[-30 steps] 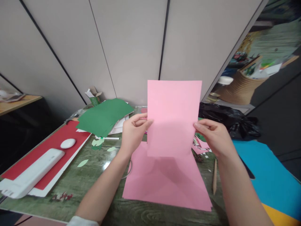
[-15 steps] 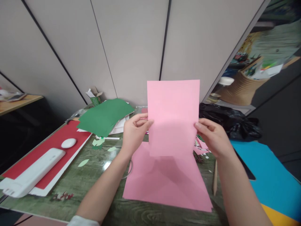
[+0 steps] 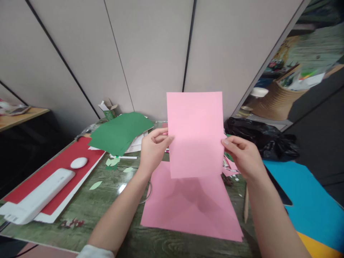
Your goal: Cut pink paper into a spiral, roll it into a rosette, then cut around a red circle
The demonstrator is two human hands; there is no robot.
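Observation:
Between both hands a blank pink sheet of paper [image 3: 196, 134] is held up, nearly upright, above the table. My left hand [image 3: 155, 148] pinches its left edge, thumb on the near face. At the opposite edge, my right hand [image 3: 242, 154] grips the sheet the same way, its thumb in front and fingers curled behind. Under the raised sheet lies a larger pink paper stack [image 3: 188, 211], flat on the table and shaded by the sheet. A bangle circles my left wrist.
Green sheets [image 3: 122, 132] and a red sheet [image 3: 64, 179] lie to the left; a white power strip [image 3: 40, 197] and a white mouse [image 3: 79, 163] rest on the red. At right are a pencil [image 3: 246, 204], blue paper [image 3: 314, 193] and a black plastic bag [image 3: 260, 139].
The held pink sheet has shifted slightly left and looks a little narrower, turned or flexed slightly. Both hands keep their hold on its edges.

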